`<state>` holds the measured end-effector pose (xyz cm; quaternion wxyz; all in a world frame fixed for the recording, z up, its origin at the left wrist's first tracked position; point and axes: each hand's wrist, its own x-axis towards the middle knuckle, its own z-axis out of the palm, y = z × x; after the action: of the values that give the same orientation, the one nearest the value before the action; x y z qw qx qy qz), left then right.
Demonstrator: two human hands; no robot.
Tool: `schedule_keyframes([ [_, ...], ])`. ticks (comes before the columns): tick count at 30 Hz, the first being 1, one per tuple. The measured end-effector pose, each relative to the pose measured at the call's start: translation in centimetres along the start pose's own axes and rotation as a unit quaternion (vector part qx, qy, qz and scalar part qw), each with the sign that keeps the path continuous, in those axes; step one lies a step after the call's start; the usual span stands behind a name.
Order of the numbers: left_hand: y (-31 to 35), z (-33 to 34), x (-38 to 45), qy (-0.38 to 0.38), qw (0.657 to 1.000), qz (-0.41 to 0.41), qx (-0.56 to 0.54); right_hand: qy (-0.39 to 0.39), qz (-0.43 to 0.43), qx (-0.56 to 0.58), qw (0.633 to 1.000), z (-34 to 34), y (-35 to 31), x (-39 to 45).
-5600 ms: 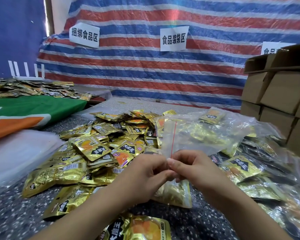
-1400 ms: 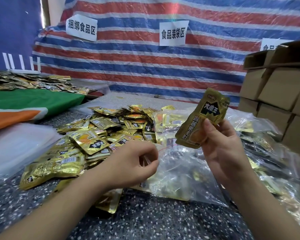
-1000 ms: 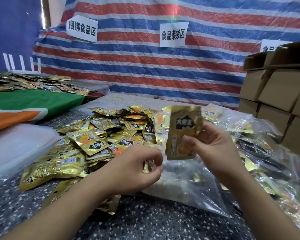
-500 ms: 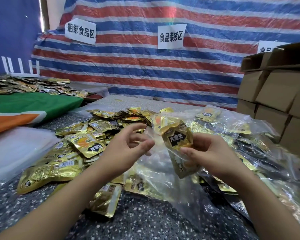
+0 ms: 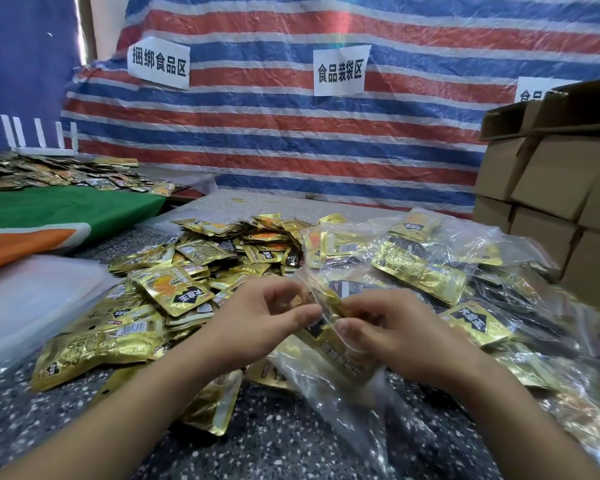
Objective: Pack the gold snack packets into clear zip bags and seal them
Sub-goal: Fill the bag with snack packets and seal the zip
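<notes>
Two hands work at the mouth of one clear zip bag, which lies on the speckled table directly in front of the person. The left hand pinches one lip of the opening between curled thumb and fingers; the right hand has its fingers curled round a gold snack packet that sits partly inside the bag. To do this step well, hold the lips apart, push the packet fully below the zip line, and keep foil edges out of the track before pressing it shut; a trapped corner would likely prevent a seal. One loose packet lies under the left wrist, touching the bag's near edge, and could be dragged along with it. Beyond the left hand spreads the heap of unpacked packets. To the right lie filled bags, overlapping one another and crowding the working bag. A stack of white plastic rests at the left. Farther off stand cardboard boxes at right and a striped tarpaulin with paper signs.
</notes>
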<state>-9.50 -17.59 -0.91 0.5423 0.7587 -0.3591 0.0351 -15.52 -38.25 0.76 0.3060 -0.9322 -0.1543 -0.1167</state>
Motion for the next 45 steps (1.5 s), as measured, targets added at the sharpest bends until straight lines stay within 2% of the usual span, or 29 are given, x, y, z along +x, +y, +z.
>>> schedule_keyframes([
  [3, 0.1, 0.1, 0.1, 0.004, 0.998, -0.033, -0.058, 0.062, -0.026, 0.004, 0.998, -0.1, 0.0, 0.1],
  [5, 0.0, 0.0, 0.1, 0.015, 0.996, -0.051, -0.075, 0.074, -0.032, 0.012, 0.997, -0.2, 0.0, 0.1],
  [16, 0.0, -0.1, -0.1, 0.005, 0.996, -0.08, -0.05, -0.012, -0.074, -0.078, 0.994, -0.1, -0.4, -0.3],
  [19, 0.1, -0.1, 0.1, 0.037, 0.989, -0.084, -0.118, 0.048, -0.084, -0.063, 0.993, 0.0, -0.3, -0.1],
  [21, 0.3, -0.4, 0.2, 0.066, 0.98, -0.082, -0.169, 0.13, -0.094, -0.032, 0.987, -0.2, -0.3, 0.0],
  [22, 0.3, -0.8, 0.2, 0.08, 0.975, -0.081, -0.192, 0.179, -0.086, -0.015, 0.98, -0.2, -0.2, 0.1],
  [24, 0.4, -1.4, 0.4, 0.099, 0.964, -0.079, -0.232, 0.245, -0.013, 0.069, 0.967, -0.3, -0.4, 0.2],
  [25, 0.3, -1.7, 0.5, 0.105, 0.96, -0.079, -0.249, 0.242, 0.036, 0.141, 0.959, -0.3, -0.4, 0.3],
  [27, 0.5, -2.0, 0.5, 0.116, 0.948, -0.08, -0.287, 0.163, 0.113, 0.275, 0.941, -0.4, -0.1, 0.6],
  [29, 0.5, -2.0, 0.6, 0.123, 0.939, -0.078, -0.31, 0.064, 0.137, 0.319, 0.936, -0.2, 0.2, 0.6],
  [31, 0.7, -2.0, 0.6, 0.124, 0.936, -0.073, -0.321, 0.044, 0.121, 0.32, 0.939, 0.4, 0.4, 0.5],
  [33, 0.6, -2.3, 0.6, 0.117, 0.934, -0.071, -0.329, 0.087, 0.097, 0.359, 0.924, 0.7, 0.3, 0.8],
  [36, 0.4, -2.8, 0.7, 0.069, 0.945, -0.092, -0.306, 0.153, 0.082, 0.469, 0.866, -0.3, -0.1, 1.0],
  [37, 0.2, -2.8, 0.8, 0.042, 0.947, -0.11, -0.3, 0.164, 0.08, 0.481, 0.857, -0.7, -0.2, 1.0],
  [40, 0.1, -2.3, 0.5, -0.031, 0.954, -0.152, -0.257, 0.19, 0.068, 0.451, 0.869, -1.4, -0.1, 0.8],
  [42, 0.1, -2.0, 0.2, -0.059, 0.97, -0.147, -0.187, 0.211, 0.054, 0.423, 0.879, -1.6, -0.1, 0.6],
  [45, 0.0, -2.0, 0.1, -0.076, 0.979, -0.121, -0.143, 0.226, 0.03, 0.415, 0.881, -2.0, -0.2, 0.5],
])
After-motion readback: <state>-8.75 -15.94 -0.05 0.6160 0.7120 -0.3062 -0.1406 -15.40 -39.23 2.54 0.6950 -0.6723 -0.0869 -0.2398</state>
